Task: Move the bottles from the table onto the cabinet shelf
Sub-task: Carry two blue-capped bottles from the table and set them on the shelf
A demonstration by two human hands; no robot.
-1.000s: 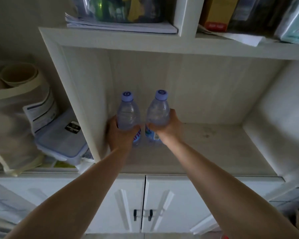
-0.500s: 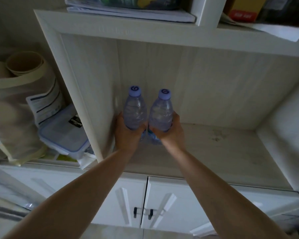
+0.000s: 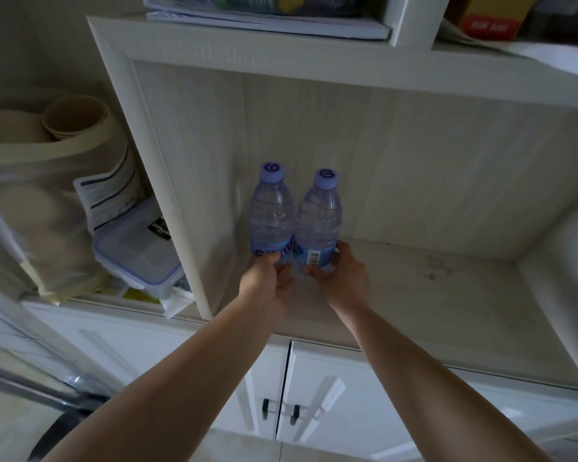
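Head view: two clear bottles stand upright on the cabinet shelf, touching side by side, tucked close to the shelf's left wall near the back panel. Left bottle and right bottle both wear pale purple caps. Left hand sits at the foot of the left bottle, fingertips loosely curled on its label band, nearer the shelf's front edge than the bottle. Right hand cups the right bottle's base, fingers half-wrapped around the barcode label. Whether either hand truly grips, I cannot tell.
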